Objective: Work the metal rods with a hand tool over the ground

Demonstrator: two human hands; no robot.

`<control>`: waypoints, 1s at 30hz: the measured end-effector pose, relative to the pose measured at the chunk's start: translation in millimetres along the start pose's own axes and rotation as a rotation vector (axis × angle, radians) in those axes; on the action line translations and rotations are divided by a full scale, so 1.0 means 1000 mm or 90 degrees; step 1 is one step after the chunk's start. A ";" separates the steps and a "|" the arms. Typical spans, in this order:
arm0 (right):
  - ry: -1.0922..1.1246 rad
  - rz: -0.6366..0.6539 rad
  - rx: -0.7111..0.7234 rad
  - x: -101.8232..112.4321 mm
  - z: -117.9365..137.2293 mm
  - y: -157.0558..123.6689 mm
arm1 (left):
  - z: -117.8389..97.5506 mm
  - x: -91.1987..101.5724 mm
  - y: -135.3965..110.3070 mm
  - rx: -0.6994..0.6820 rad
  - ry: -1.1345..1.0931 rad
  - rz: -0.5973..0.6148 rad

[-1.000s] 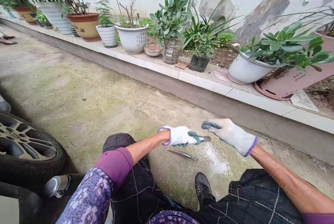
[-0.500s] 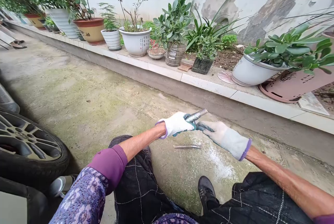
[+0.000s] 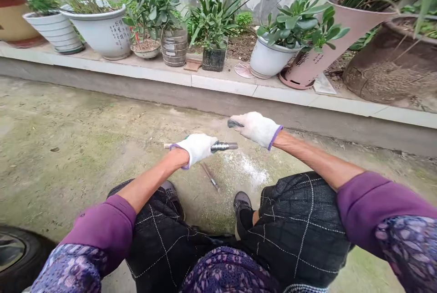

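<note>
My left hand point(image 3: 197, 149), in a white glove with a purple cuff, is closed around a thin rod held nearly level. The rod point(image 3: 232, 146) sticks out on both sides of the fist. Just right of my fingers, a shiny silvery winding point(image 3: 219, 147) is wrapped around it. Above and to the right, my right hand point(image 3: 254, 126), gloved alike, pinches a fine pale strand point(image 3: 226, 135) that runs taut down to the winding. The dark fingertips hide what else may be in that pinch. Below, a second thin rod point(image 3: 209, 176) lies on the ground.
White powder or bits point(image 3: 251, 170) are scattered on the mossy concrete ground beyond my shoes point(image 3: 243, 199). A low tiled ledge point(image 3: 218, 84) crosses in front, bearing several potted plants, among them a white pot point(image 3: 273, 58) and a tilted pink pot point(image 3: 309, 65). A tyre point(image 3: 25, 256) stands at lower left.
My view has turned right. My hands have come apart: the right one has risen from beside the left, and the strand now shows between it and the rod. The left keeps its grip.
</note>
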State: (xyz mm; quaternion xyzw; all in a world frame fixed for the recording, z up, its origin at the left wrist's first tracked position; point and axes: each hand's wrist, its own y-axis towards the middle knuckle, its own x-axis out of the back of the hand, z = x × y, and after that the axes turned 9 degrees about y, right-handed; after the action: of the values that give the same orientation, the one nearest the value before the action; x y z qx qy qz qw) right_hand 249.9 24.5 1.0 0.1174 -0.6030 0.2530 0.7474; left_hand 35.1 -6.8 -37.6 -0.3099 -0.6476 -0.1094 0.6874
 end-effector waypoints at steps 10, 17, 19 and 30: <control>0.152 0.010 0.085 -0.025 0.009 -0.009 | 0.009 0.027 0.006 0.112 -0.195 -0.129; -0.025 0.051 0.035 -0.009 0.031 -0.012 | 0.006 0.019 0.015 0.186 0.034 -0.061; -0.058 0.047 0.019 -0.002 0.032 -0.008 | 0.003 0.017 0.017 0.168 0.105 -0.052; 0.268 -0.083 0.081 -0.013 0.007 0.027 | 0.010 0.034 -0.030 0.128 -0.311 -0.084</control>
State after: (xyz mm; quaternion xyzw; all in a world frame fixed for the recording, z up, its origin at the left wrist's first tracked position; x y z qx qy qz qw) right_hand 227.8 41.2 -13.3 0.1479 -0.4078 0.2606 0.8625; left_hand 14.6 -16.1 3.5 -0.2146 -0.8204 -0.0110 0.5298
